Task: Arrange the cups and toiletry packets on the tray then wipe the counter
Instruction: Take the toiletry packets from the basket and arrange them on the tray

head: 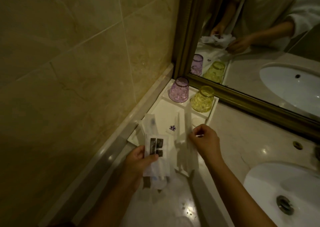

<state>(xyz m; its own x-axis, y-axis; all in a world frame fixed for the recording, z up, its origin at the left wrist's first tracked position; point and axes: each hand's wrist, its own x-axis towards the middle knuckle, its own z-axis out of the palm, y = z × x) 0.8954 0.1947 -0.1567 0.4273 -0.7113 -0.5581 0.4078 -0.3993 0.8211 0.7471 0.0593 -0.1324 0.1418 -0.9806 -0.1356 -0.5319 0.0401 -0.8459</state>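
- I take the white tray as my landmark; it sits in the corner of the counter, against the wall ledge and just below the mirror frame.
- At the tray's far end I see the purple cup upside down in the corner compartment, and the yellow cup upside down just beside it, toward the mirror.
- My left hand is at the tray's near end, fingers and thumb curled round a bundle of toiletry packets, clear wrappers with dark labels, one showing a blue-tipped item inside.
- The bundle is tilted, its upper end over the tray's near compartment, its lower end over the counter.
- My right hand hovers over the tray's near right edge, thumb and fingertips pinching a thin clear packet that hangs down over the tray.
- A small crown logo shows on something white in the tray's middle compartment.
- The sink basin lies well apart from the tray, at the right.
- In the mirror I see both cups and both hands reflected.
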